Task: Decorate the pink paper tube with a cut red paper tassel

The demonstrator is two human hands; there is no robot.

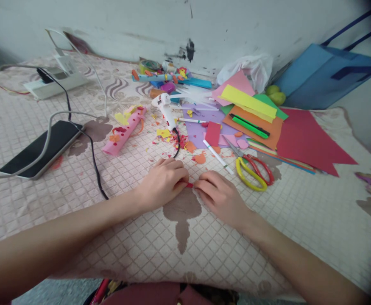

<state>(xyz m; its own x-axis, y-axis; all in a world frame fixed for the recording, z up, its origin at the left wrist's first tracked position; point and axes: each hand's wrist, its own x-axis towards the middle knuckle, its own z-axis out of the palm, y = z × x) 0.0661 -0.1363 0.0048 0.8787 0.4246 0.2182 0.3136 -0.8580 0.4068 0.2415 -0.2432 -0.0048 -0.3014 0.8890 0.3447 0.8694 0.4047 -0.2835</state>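
A small red piece [189,185], perhaps paper, shows between my two hands near the middle of the cloth. My left hand [164,181] is closed on its left end, with the fingers curled. The right end is pinched by my right hand [220,197]. Both hands rest low over the tablecloth, and most of the piece is hidden by the fingers. Just beyond them lie a white glue gun [166,111], a white marker [217,156] and a red paper rectangle [213,134]. Scissors with yellow and red handles [252,171] lie to the right of my right hand.
Coloured sheets [309,140] spread at the right, with a green cutter [250,127] on top. A blue bag [325,76] stands behind. Left are a pink decorated roll [124,132], a phone [43,148], a power strip [56,84] and cables. Paper scraps surround the glue gun.
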